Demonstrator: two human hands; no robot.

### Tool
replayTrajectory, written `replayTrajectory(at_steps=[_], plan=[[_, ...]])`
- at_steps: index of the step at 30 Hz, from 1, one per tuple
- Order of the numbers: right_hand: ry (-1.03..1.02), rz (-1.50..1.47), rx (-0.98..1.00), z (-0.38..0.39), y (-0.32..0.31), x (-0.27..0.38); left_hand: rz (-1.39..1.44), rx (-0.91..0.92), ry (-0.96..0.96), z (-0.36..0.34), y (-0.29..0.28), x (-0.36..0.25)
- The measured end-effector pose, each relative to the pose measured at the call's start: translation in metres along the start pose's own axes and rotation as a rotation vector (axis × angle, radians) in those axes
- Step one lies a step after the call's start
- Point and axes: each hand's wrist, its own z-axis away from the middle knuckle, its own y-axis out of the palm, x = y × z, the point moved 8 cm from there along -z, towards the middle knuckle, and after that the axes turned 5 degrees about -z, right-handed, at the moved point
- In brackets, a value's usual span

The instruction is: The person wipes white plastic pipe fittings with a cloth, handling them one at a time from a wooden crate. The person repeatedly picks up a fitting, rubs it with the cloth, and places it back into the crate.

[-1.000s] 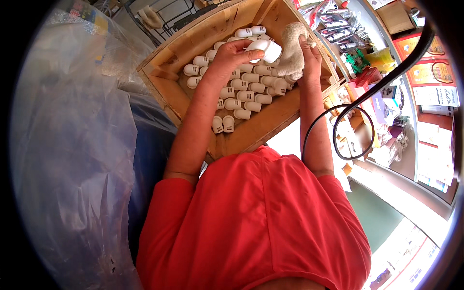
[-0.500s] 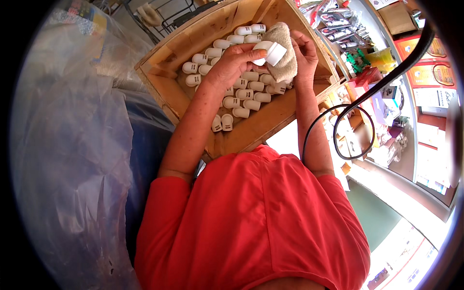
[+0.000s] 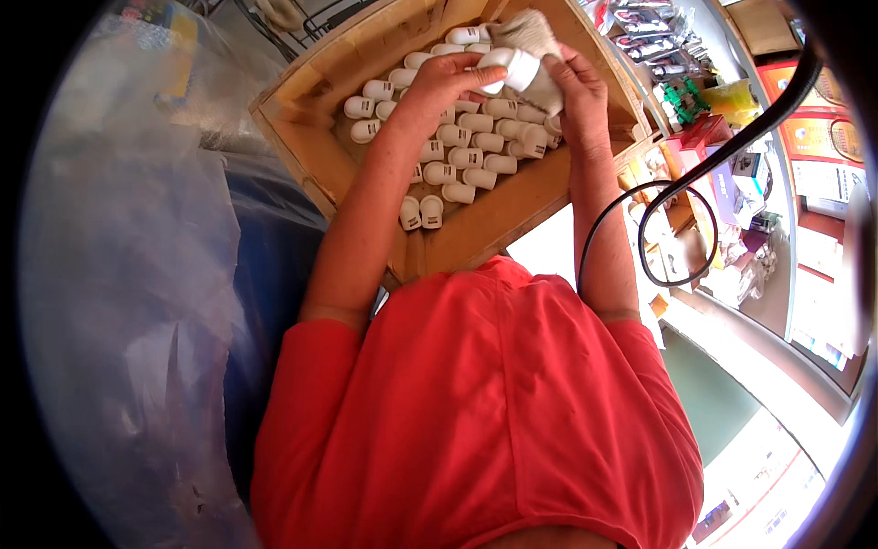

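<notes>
Near the top of the head view, my left hand (image 3: 448, 84) is closed on a white plastic elbow fitting (image 3: 508, 69), thumb lying across it. My right hand (image 3: 574, 91) grips a crumpled beige cloth (image 3: 530, 35), which lies against the back and right of that fitting. Both hands are over a wooden crate (image 3: 306, 105), where several rows of white elbow fittings (image 3: 464, 156) rest on the bottom, some partly hidden by my hands and arms.
Translucent plastic sheeting (image 3: 128, 302) drapes along the left, over something dark blue. On the right, a shelf holds packaged goods, a green item (image 3: 684, 99) and colored boxes (image 3: 791, 128). A black cable (image 3: 732, 146) loops beside my right forearm. A wire rack stands behind the crate.
Both hands have moved upward with the fitting and cloth. The cloth has come in behind the fitting from the right, and its top now reaches higher.
</notes>
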Motion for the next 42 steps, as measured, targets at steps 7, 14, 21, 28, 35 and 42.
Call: replayTrajectory(at_steps=[7,14,21,28,35,42], plan=[[-0.035,-0.337,-0.103,-0.012,-0.035,-0.001,-0.121,-0.156,-0.119,-0.010,-0.023,0.033],[0.001,-0.364,-0.133,-0.021,-0.051,-0.012,-0.670,-0.205,-0.029,-0.014,-0.018,0.079],[-0.010,-0.393,-0.217,-0.021,-0.059,-0.018,-0.931,-0.119,-0.116,-0.009,0.002,0.086],[0.006,-0.378,-0.242,-0.019,-0.052,-0.019,-1.151,-0.147,0.028,-0.023,0.015,0.083],[0.036,-0.365,-0.228,-0.019,-0.058,-0.026,-1.080,-0.168,-0.056,-0.035,0.016,0.086],[0.016,-0.374,-0.204,-0.013,-0.040,-0.008,-1.044,-0.145,0.092,-0.034,0.019,0.092]])
